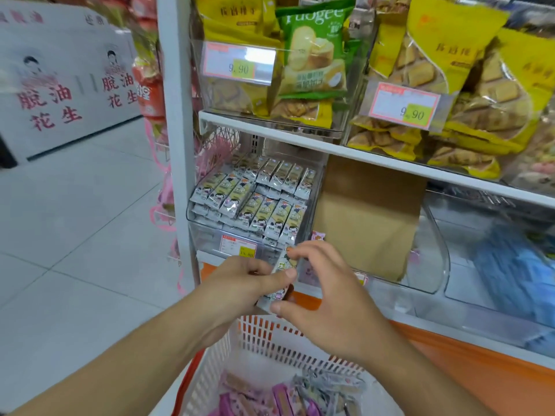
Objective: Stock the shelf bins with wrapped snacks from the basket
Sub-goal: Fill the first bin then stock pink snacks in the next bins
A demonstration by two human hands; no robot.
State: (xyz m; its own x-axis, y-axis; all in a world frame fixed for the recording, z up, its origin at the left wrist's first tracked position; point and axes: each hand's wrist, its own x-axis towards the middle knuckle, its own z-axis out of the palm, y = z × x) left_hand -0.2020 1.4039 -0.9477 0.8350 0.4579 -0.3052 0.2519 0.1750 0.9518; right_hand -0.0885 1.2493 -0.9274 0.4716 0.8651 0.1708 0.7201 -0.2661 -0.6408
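A clear shelf bin (210, 226) holds rows of small silver-and-yellow wrapped snacks (261, 202), packed side by side and tilted toward the front. One matching snack packet (280, 273) sits upright just below the bin, above the white slatted basket (270, 343), where purple and silver packets (300, 394) lie heaped.

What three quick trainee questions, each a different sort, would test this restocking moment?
1. True or false: both hands grip the same small stack of wrapped snacks.
2. Which sits directly below the hands? A) clear bin B) white basket C) cardboard sheet
3. Fill in: the green biscuit bag stands on the ___ shelf.

Key: 1 true: left hand, right hand. 2 B. 3 upper.
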